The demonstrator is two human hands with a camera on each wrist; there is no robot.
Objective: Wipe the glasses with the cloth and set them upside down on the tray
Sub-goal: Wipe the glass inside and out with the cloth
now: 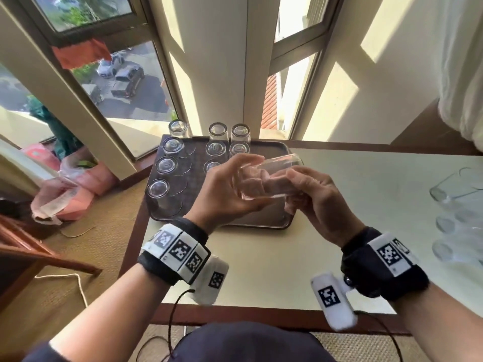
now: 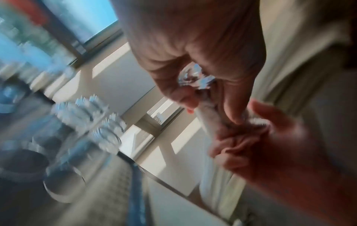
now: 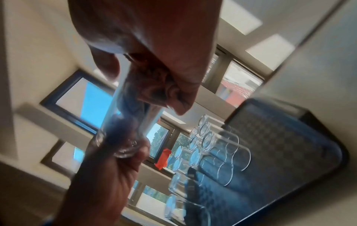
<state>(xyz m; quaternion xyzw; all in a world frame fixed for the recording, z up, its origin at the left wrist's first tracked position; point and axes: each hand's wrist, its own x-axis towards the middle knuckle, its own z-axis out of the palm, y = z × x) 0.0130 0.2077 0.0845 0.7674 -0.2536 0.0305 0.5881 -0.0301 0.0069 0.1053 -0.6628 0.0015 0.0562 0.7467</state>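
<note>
Centrally, left hand (image 1: 222, 189) gripping glass (image 1: 266, 178) by its base, fingers curling round it, glass lying on its side above near part of tray (image 1: 285, 220). Right hand (image 1: 316, 202) pinching pink cloth (image 1: 264, 182) and pushing it into glass mouth. Eight upturned glasses (image 1: 167, 164) standing on tray's far and left parts; more glasses (image 1: 454, 189) lying on table (image 1: 339, 178) at right

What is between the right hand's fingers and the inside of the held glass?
The cloth, pushed into the glass by the right hand; the head view shows it.
</note>
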